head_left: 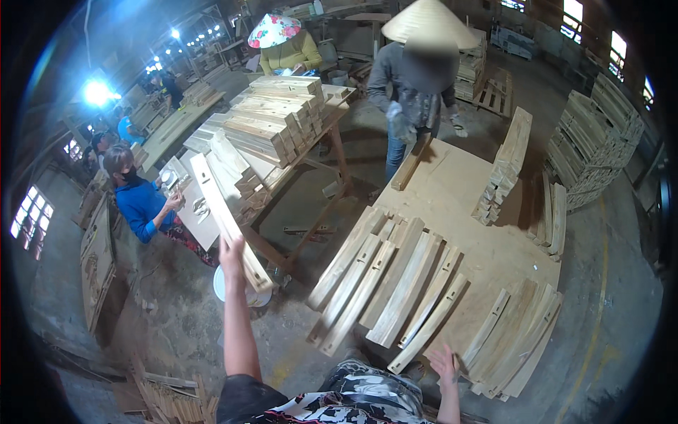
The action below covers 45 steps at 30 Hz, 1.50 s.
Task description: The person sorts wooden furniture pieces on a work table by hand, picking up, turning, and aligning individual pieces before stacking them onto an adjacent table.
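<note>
My left hand [232, 256] is closed on the edge of a long pale wooden slat [220, 212] with holes near its ends. The slat is tilted, its far end over the table on the left and its near end hanging above the floor. My right hand [445, 364] is off to the right with fingers spread, holding nothing. Beside it, a row of slotted wooden slats [406, 290] lies on a plywood-topped table [452, 191], their near ends jutting past its edge. A further group of slats [512, 332] rests to the right of that hand.
On the left table, a large stack of wooden pieces [272, 116] is piled. A person in a conical hat [417, 78] stands at the far end of my table; another in blue [145, 201] works at left. A white bucket [247, 295] sits below the held slat.
</note>
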### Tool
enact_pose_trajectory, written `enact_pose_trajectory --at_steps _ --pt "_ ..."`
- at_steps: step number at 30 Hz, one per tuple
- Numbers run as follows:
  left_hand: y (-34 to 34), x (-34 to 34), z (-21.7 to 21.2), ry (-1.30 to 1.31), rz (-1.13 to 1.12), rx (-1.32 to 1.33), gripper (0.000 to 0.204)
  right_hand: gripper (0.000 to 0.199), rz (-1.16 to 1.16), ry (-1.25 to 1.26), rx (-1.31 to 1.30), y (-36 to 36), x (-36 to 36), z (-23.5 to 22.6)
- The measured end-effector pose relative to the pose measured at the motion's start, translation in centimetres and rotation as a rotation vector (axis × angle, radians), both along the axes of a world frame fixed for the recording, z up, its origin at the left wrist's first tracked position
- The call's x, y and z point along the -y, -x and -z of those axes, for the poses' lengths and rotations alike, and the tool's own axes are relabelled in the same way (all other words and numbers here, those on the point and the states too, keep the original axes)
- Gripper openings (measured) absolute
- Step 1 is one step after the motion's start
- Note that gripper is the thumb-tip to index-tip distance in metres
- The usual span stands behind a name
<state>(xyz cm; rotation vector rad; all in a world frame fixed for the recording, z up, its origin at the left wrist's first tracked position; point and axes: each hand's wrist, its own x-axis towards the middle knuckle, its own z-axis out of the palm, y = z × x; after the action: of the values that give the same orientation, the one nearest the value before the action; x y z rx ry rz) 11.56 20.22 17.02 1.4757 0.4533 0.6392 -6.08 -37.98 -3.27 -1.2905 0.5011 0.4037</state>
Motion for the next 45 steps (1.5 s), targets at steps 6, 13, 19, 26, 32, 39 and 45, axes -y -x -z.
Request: enact_pose_trajectory --at_steps 6,13,19,26,32,39,45 --pt "-10.3 -15.9 2.5 -0.316 -0.438 -0.443 0.076 0.068 0.299 0.141 -0.153 3.2 -4.3 -0.1" --pt "-17.9 -20.2 -0.4 -0.748 -0.542 -0.901 0.078 0.06 0.423 0.187 -0.272 8.0 -5.9 0.2" --pt "-15.7 -14.7 3.8 -1.252 -0.513 -0.25 0.052 0.056 0.562 0.268 -0.441 12.3 -7.0 1.0" --pt "-15.2 -20.0 6.0 -1.744 -0.471 -0.126 0.032 0.052 0.378 0.331 -0.441 6.9 -9.0 -1.9" --pt "-14.4 -14.2 5.0 -1.708 -0.676 0.056 0.037 0.058 0.265 0.35 -0.472 4.8 -8.3 -0.4" --pt "-4.0 9.8 10.0 -1.206 0.254 0.01 0.025 0.079 0.051 0.12 -0.552 1.0 -9.8 5.5" --pt "3.7 21.0 13.3 -1.016 0.503 -0.355 0.025 0.086 -0.119 0.158 -0.541 3.0 -6.2 12.3"
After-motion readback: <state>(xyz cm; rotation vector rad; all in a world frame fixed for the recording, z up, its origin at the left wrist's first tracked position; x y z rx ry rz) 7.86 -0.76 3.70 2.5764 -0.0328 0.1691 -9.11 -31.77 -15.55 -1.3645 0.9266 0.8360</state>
